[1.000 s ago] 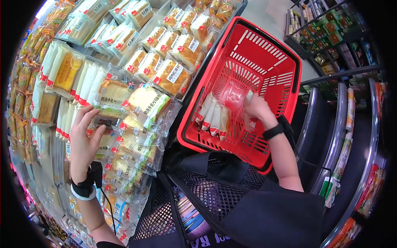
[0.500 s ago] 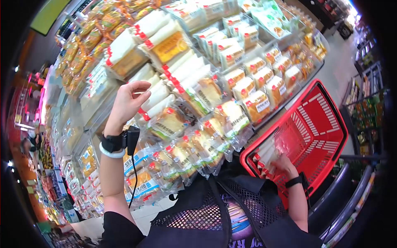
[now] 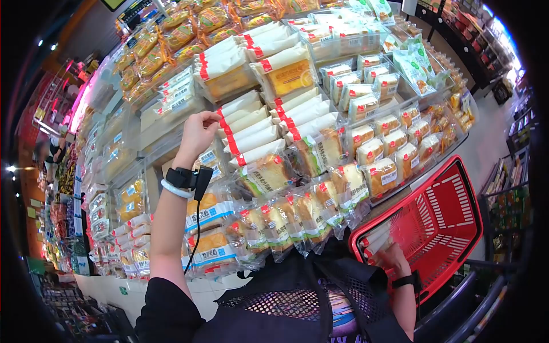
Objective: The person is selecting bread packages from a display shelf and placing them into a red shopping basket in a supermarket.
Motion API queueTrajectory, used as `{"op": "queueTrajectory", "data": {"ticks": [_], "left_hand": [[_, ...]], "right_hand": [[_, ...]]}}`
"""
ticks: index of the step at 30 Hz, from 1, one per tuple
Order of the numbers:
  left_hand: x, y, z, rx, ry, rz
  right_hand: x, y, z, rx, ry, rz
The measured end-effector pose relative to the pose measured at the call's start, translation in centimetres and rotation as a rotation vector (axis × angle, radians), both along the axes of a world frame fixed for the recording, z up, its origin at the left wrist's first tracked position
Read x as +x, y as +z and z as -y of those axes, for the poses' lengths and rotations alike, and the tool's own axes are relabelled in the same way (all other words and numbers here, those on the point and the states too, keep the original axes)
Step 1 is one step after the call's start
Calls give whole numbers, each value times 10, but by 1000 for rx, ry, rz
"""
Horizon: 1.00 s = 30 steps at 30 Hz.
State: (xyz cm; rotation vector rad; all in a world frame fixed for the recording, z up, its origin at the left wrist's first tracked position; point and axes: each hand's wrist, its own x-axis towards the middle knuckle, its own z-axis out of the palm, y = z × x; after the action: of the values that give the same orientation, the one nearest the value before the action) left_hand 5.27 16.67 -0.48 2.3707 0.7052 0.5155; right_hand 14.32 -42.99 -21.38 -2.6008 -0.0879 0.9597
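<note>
My left hand (image 3: 199, 132) is over the bread display, its fingers curled together and fingertips right at the left end of a row of white-and-red bread packets (image 3: 247, 127). I cannot tell whether it pinches one. A dark wrist strap (image 3: 182, 178) with a cable and a white bracelet circle that wrist. Lower right, my right hand (image 3: 393, 257) reaches into a red shopping basket (image 3: 470, 234), closed around a white-and-red bread packet (image 3: 377, 239) near the basket's left side. Part of its fingers is hidden behind the packet and the hand itself.
Bagged sliced sandwiches (image 3: 311, 220) line the display's front edge. Small boxed cakes (image 3: 380, 174) sit to the right, and orange-wrapped buns (image 3: 214, 20) at the back. Clear plastic dividers (image 3: 146, 128) stand left of the packets. Dark rails (image 3: 457, 297) run beside the basket.
My view has shifted, so the display sits lower and further right. My left hand has come to the packet row and its fingers have drawn together. My right hand stays in the basket.
</note>
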Motion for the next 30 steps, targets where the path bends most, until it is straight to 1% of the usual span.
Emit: {"op": "queueTrajectory", "data": {"ticks": [1, 3, 5, 7, 8, 10, 13, 14, 16, 17, 19, 20, 22, 23, 25, 26, 27, 28, 29, 30], "left_hand": [[-2, -3, -2, 3, 8, 3], [-4, -8, -3, 27, -50, -3], [-5, -11, -2, 29, -45, -30], [-3, -9, 7, 201, -18, -125], [-1, -11, 7, 198, -20, -118], [-1, -13, 3, 267, 0, -219], [-1, -11, 5, 299, -10, -206], [1, -10, 6, 296, -8, -208], [6, -7, 7, 290, -22, -195], [10, -5, 7, 290, -31, -184], [21, -1, 8, 310, -41, -178], [29, 1, 7, 342, -72, -122], [45, 5, 5, 413, -124, -19], [56, 6, 5, 407, -121, -17], [78, 9, 4, 291, -77, 70], [87, 11, 3, 288, -71, 76], [97, 12, 2, 226, -55, 91], [104, 13, 3, 164, -42, 107], [110, 13, 4, 160, -42, 112], [115, 13, 5, 132, -24, 128]], "right_hand": [[1, 2, -1, 3, 8, 3], [3, 3, -1, -87, 4, -28], [4, -5, 5, -77, 15, -48], [8, -21, 15, -69, 18, -58], [9, -33, 19, -89, 52, -60], [11, -30, 20, -112, 81, -60], [14, -16, 15, -127, 226, -47], [14, -11, 15, -133, 220, -45], [15, 1, 13, -121, 390, -41], [18, 7, 10, -125, 387, -39], [23, 22, -1, -282, 538, -169], [23, 5, 11, -284, 534, -169], [25, -38, 42, -16, 288, -210], [24, -28, 41, -22, 289, -209], [24, -7, 38, -55, 357, 10], [30, -14, 41, -60, 362, 16], [36, -27, 46, -80, 315, -60], [39, -25, 44, -99, 265, -135], [38, -23, 43, -104, 263, -131], [36, -22, 41, -53, 124, -189]]}}
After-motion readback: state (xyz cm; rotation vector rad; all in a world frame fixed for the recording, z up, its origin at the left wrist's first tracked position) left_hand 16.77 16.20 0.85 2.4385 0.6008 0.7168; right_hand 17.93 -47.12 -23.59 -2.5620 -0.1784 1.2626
